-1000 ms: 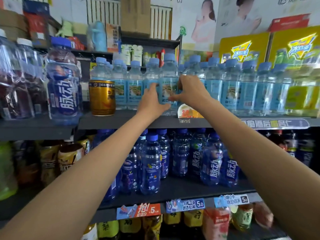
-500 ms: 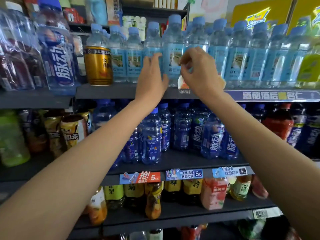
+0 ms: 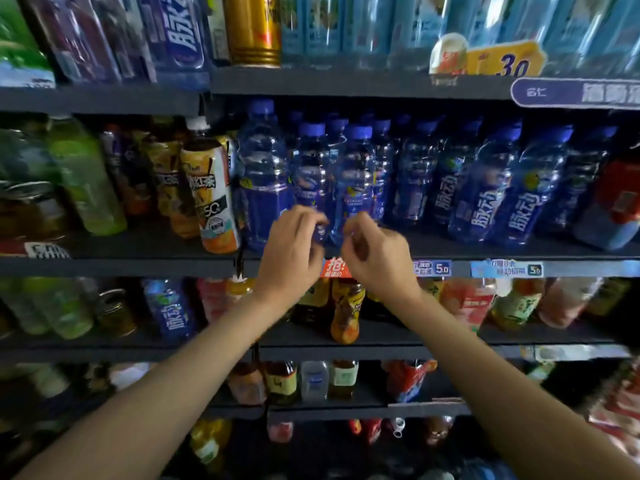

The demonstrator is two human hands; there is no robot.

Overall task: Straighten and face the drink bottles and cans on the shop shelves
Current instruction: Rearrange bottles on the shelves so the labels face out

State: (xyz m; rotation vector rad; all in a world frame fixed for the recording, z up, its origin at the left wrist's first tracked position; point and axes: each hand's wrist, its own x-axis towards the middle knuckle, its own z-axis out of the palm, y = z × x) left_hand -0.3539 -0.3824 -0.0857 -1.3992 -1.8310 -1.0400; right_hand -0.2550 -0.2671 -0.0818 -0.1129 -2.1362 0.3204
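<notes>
two hands now down at the middle shelf, no longer up at the light-blue water row above. left hand and right hand loosely curled, side by side, just in front of the blue bottles; blurred, so cannot tell whether fingertips touch a bottle, nothing plainly gripped. top row left behind, apparently faced. blue bottles standing in a crowded row on the middle shelf, some labels turned aside or dark, those to the right showing white script forward. likely next: turning the front bottles near the hands to show labels. tea bottle leaning at the left of the row, also in need of straightening.
</notes>
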